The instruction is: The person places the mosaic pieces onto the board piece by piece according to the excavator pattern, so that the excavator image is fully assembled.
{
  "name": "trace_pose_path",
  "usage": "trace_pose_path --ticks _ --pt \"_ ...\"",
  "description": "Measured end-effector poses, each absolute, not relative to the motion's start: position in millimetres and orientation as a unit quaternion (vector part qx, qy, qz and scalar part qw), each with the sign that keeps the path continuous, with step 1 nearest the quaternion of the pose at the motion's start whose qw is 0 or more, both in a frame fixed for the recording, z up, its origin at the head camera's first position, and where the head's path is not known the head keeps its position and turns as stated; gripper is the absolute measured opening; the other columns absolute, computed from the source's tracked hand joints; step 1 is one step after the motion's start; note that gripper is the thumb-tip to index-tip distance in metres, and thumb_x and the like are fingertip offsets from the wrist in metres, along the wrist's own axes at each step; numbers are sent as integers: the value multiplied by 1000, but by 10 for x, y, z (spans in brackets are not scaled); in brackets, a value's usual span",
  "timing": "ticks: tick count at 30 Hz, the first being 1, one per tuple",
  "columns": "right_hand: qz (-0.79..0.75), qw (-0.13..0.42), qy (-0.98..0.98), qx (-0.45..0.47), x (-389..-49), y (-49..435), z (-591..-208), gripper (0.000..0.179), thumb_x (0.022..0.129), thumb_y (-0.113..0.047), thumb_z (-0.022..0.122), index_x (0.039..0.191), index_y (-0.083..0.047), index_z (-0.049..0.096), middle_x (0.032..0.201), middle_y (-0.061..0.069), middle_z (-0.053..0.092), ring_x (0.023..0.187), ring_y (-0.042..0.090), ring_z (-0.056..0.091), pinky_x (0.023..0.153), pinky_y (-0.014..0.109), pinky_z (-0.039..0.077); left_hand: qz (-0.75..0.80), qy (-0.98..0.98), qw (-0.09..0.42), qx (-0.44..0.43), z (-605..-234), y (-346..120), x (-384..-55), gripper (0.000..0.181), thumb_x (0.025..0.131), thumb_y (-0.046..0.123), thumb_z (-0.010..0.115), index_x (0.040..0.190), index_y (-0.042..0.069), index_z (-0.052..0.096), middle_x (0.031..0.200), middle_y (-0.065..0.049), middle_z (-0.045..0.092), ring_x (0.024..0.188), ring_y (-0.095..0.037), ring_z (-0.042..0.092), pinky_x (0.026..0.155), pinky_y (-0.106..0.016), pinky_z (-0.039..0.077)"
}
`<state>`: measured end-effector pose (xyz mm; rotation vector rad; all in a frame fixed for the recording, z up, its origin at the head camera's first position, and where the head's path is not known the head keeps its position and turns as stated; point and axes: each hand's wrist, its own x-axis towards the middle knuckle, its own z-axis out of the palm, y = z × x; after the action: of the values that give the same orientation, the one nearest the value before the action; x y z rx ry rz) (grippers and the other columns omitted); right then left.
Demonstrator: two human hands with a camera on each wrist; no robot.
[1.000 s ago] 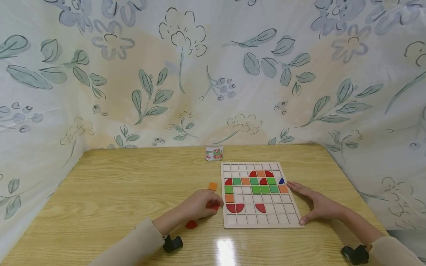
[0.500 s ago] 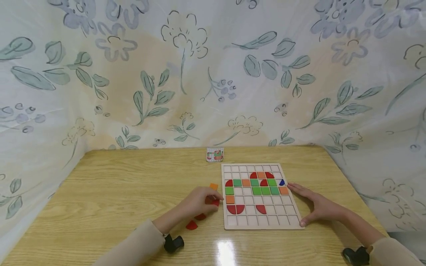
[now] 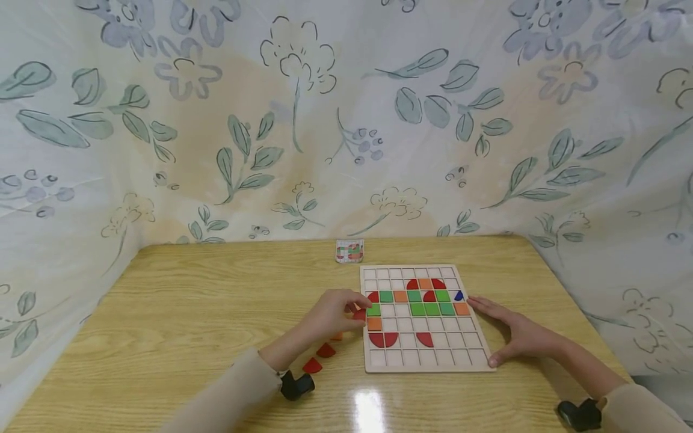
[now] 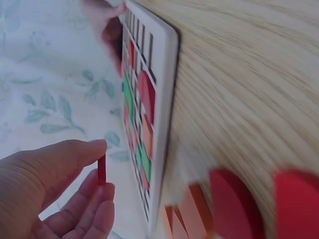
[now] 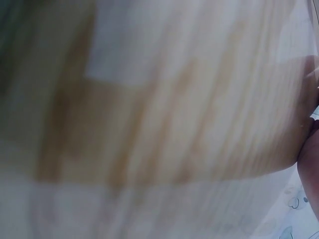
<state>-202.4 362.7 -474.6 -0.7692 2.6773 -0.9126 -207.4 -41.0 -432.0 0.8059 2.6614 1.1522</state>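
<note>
My left hand (image 3: 335,316) pinches a red quarter-circle tile (image 3: 358,314) between thumb and fingertips, at the left edge of a wooden grid board (image 3: 400,358). The left wrist view shows that red tile (image 4: 101,170) edge-on, above the table. On the board sit red curved tiles (image 3: 383,340), green squares (image 3: 424,309), orange squares (image 3: 375,323) and a small blue piece (image 3: 459,295). My right hand (image 3: 522,335) rests at the board's right side, thumb at the near corner and extended fingers at the edge. The right wrist view is mostly blurred table.
Two red curved tiles (image 3: 326,350) lie on the table below my left forearm, with orange tiles (image 4: 195,209) close by, partly hidden in the head view. A small printed pattern card (image 3: 349,251) lies behind the board. Patterned cloth (image 3: 303,150) rises behind the table.
My left hand has moved up and right with the red tile, from beside the board to over its left edge. More loose tiles show below it. The right hand has stayed in place.
</note>
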Motion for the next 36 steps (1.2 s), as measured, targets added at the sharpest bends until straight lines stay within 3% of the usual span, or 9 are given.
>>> trace_pose_path --ticks 7,12,14,27,29,36 --pt "-303 108 912 -253 -2029 3629 -4730 106 59 -38 84 146 -17 27 149 16 24 133 1 13 97 66 21 393 876 65 272 -4340 -106 -2145 29 76 13 75 104 11 69 94 3 65 80 -10 56 68 -19 46" --pt "-296 120 914 -251 -2048 3602 -4692 107 60 -42 83 146 -15 26 149 19 23 135 42 18 96 69 20 378 884 61 269 -4372 185 -2207 27 77 13 74 103 13 70 93 4 67 76 -8 54 63 -17 44" --pt "-297 125 912 -253 -2052 3589 -4681 107 60 -41 83 146 -14 25 149 20 22 131 51 17 96 69 20 359 891 59 273 -4388 299 -2223 26 76 13 75 102 14 70 93 4 67 75 -6 54 63 -16 43" --pt "-297 126 910 -261 -2072 3594 -4708 107 60 -42 83 147 -16 25 150 17 22 131 50 19 95 69 22 291 903 61 309 -4512 727 -2253 22 75 20 77 96 17 71 82 10 64 76 -3 50 68 -14 40" --pt "-299 126 909 -260 -2076 3598 -4720 108 60 -42 83 147 -16 25 150 16 22 134 44 19 96 69 22 287 904 54 312 -4527 737 -2256 22 75 21 77 96 17 71 81 10 64 76 -3 50 68 -15 40" --pt "-304 125 910 -254 -2064 3618 -4724 107 60 -40 83 147 -17 24 151 16 21 135 39 18 97 68 21 321 882 44 341 -4548 703 -2279 17 79 9 70 96 12 71 83 5 68 70 -3 53 61 -12 39"
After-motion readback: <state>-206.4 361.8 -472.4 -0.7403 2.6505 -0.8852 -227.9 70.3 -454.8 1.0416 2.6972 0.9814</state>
